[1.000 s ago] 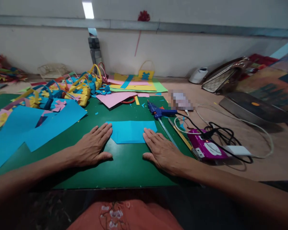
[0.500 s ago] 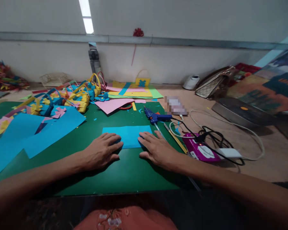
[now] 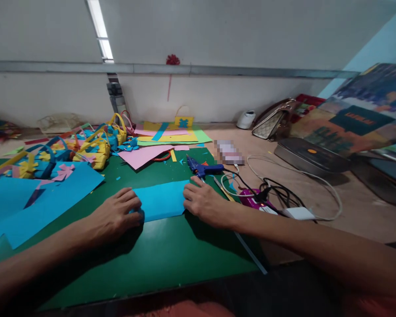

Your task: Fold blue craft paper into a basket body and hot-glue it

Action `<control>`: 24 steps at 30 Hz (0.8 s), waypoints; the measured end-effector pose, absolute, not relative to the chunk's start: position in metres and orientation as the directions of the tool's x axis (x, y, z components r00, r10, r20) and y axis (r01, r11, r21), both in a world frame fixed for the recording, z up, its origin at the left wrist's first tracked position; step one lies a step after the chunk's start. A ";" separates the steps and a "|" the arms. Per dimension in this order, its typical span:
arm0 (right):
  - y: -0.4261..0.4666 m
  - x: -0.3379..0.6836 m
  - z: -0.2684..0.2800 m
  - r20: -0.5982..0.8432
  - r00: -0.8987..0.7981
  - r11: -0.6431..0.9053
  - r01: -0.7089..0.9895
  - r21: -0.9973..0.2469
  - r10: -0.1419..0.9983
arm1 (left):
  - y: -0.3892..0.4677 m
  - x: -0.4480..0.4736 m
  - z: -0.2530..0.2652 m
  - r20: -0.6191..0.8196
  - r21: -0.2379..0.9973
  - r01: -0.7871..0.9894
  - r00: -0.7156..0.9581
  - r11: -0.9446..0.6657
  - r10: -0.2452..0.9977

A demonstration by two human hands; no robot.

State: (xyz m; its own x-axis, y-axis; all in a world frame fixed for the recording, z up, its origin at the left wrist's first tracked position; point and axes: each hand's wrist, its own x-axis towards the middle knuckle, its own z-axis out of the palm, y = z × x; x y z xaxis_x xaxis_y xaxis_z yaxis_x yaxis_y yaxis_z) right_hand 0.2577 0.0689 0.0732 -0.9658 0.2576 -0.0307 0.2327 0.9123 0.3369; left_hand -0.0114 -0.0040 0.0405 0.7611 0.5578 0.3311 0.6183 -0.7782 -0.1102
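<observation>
A strip of blue paper (image 3: 163, 200) lies between my hands over the green mat (image 3: 152, 259), its right end lifted a little. My left hand (image 3: 120, 209) has its fingers curled round the left end of the paper. At the opposite end, my right hand (image 3: 201, 200) pinches the paper, thumb hidden beneath. Just beyond my right hand rests a blue glue gun (image 3: 204, 167), its black cord running right. Larger blue sheets (image 3: 56, 198) lie to the left of my left hand.
Several small paper baskets (image 3: 99, 149) crowd the back left. Pink paper (image 3: 138, 156) partly covers red-handled scissors (image 3: 163, 156). A purple extension box (image 3: 255, 198) with tangled cords, a phone (image 3: 229, 152), a dark case (image 3: 312, 154) and a handbag (image 3: 273, 121) occupy the right side.
Both hands went from lying flat on the blue paper to gripping its two ends. The paper's right end has come up slightly. The whole view has shifted to the right.
</observation>
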 end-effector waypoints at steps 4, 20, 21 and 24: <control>0.067 0.265 0.067 0.089 -0.981 0.874 0.193 0.446 0.171 | -0.015 -0.013 0.041 0.314 -0.155 0.623 0.767 -0.767 0.559; 0.030 0.265 0.053 -0.068 -0.924 0.878 0.332 0.345 0.376 | -0.031 -0.006 0.030 0.032 -0.104 0.775 0.629 -0.624 0.776; 0.032 0.263 0.056 -0.087 -0.913 0.886 0.360 0.294 0.399 | -0.029 -0.002 0.032 0.026 -0.087 0.795 0.604 -0.600 0.797; 0.042 0.256 0.066 -0.119 -0.863 0.872 0.483 0.084 0.490 | -0.021 0.011 0.040 0.023 0.016 0.841 0.540 -0.540 0.841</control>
